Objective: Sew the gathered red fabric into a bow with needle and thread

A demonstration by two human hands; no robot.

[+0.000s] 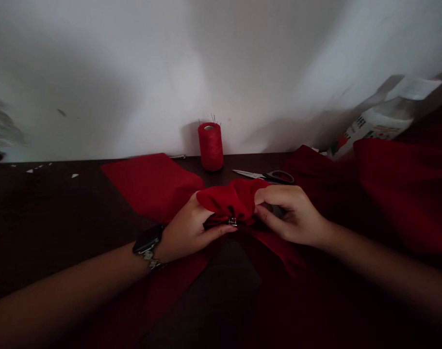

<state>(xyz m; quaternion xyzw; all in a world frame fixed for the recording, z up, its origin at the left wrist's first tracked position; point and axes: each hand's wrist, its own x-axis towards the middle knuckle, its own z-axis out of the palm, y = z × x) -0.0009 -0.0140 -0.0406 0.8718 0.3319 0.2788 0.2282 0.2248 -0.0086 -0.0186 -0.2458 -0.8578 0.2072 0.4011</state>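
Note:
Red fabric (230, 196) is bunched in folds between my two hands. My left hand (191, 225) grips its left side, with the thumb reaching along the lower edge beside a small metal piece (232, 221). The thumb and forefinger of my right hand (291, 213) pinch the right edge of the folds. A watch (148, 240) and a metal bracelet are on my left wrist. More of the fabric spreads over the table at the left and hangs below my hands.
Behind the fabric, a red thread spool (211, 148) with pins in its top stands by the wall. Scissors (266, 175) lie right of it. A white-capped bottle (379, 121) leans at the right beside more red cloth (406, 189). White scraps (75, 175) dot the dark table (42, 218).

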